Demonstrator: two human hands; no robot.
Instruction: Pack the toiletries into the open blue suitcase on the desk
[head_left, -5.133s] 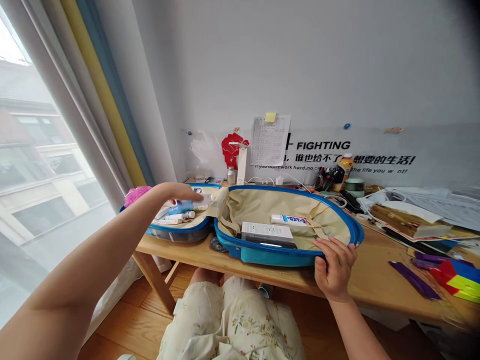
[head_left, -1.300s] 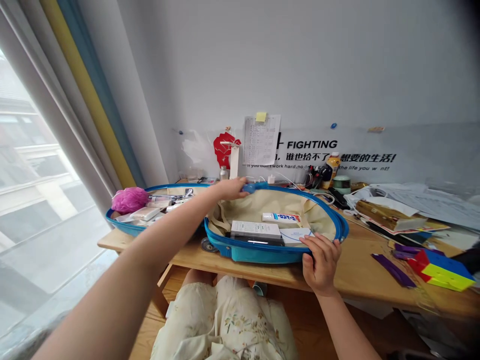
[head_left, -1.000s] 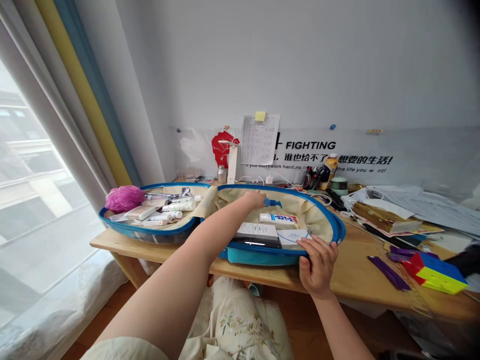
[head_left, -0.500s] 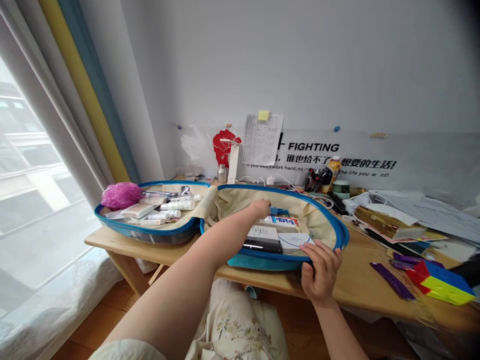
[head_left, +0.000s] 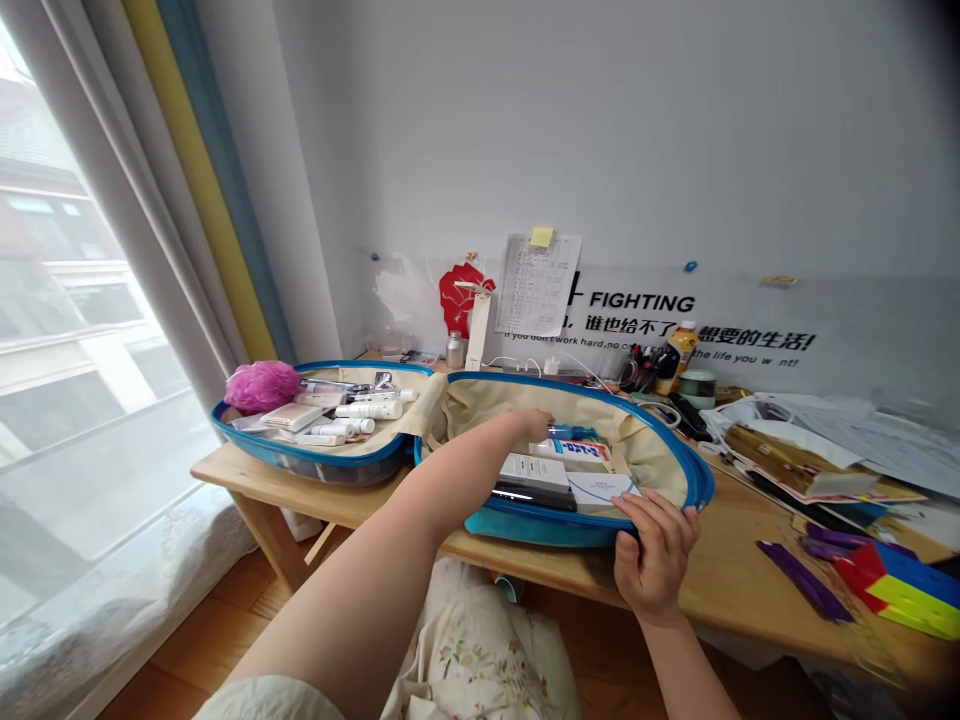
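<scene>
An open blue-rimmed case [head_left: 679,448] with a beige lining lies in two halves on the wooden desk. My left hand [head_left: 534,424] reaches into the right half, beside a blue item [head_left: 573,432] whose kind I cannot make out; its fingertips are hidden. Just in front of that lies a toothpaste tube [head_left: 570,451]. Nearer me are a white printed box [head_left: 534,470], a black box [head_left: 534,494] and a flat white box [head_left: 601,489]. At the front right corner my right hand [head_left: 657,548] grips the rim, fingers over the edge by the flat box, thumb outside.
The left half of the case holds a pink bath puff [head_left: 262,386] and several white tubes [head_left: 369,410]. On the desk's right [head_left: 739,560] are papers [head_left: 855,435], purple strips [head_left: 804,580] and a coloured cube [head_left: 900,590]. A bottle [head_left: 676,358] stands behind the case.
The view has shifted slightly, moving everything a little to the right in the picture. Both hands keep nearly the same places on and in the case.
</scene>
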